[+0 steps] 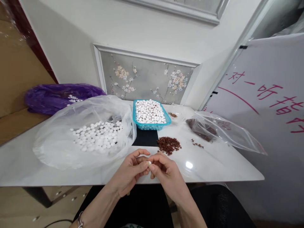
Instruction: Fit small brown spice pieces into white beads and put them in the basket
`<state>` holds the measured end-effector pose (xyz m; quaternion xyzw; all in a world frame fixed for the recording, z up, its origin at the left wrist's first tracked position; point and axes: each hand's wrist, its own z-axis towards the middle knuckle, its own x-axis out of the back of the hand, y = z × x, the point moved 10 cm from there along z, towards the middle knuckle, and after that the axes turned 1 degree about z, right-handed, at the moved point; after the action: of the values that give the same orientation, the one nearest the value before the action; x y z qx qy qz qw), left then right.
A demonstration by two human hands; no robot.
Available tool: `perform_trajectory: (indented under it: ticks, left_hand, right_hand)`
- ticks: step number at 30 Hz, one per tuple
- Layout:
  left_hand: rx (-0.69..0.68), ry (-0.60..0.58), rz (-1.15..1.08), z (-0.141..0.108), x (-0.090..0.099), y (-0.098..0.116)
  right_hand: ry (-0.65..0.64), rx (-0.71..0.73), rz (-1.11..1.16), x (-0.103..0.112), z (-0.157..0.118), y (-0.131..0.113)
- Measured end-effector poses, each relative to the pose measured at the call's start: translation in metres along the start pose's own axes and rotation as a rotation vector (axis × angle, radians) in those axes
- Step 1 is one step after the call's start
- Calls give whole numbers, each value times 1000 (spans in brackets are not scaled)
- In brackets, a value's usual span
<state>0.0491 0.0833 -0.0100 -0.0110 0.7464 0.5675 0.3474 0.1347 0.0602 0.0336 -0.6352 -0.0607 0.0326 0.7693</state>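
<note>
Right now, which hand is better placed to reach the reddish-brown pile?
Probably the right hand: the reddish-brown pile lies just beyond it, while the left hand is farther off. Both meet at a small white piece.

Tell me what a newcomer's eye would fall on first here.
Probably the blue basket heaped with white pieces, toward the back of the table, with a large translucent bag of similar pieces to its left. Next, the reddish-brown pile in front of the basket, slightly right. Near the front edge, the left hand and right hand meet at one small white piece.
</note>
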Motion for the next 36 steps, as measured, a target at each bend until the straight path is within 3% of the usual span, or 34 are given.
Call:
perform_trajectory:
  ticks: [6, 16, 24, 36]
  left_hand:
    - [28, 21, -27, 0, -1, -1]
    - [47, 13, -27, 0, 1, -6]
    - [31, 62, -80, 1, 4, -4]
    - [3, 39, 17, 0, 0, -2]
  right_hand:
    - [73, 112, -151, -1, -3, -3]
    - [247, 195, -176, -3, -13, 10]
    - [9, 52, -63, -3, -7, 2]
    - [37, 81, -142, 2, -9, -2]
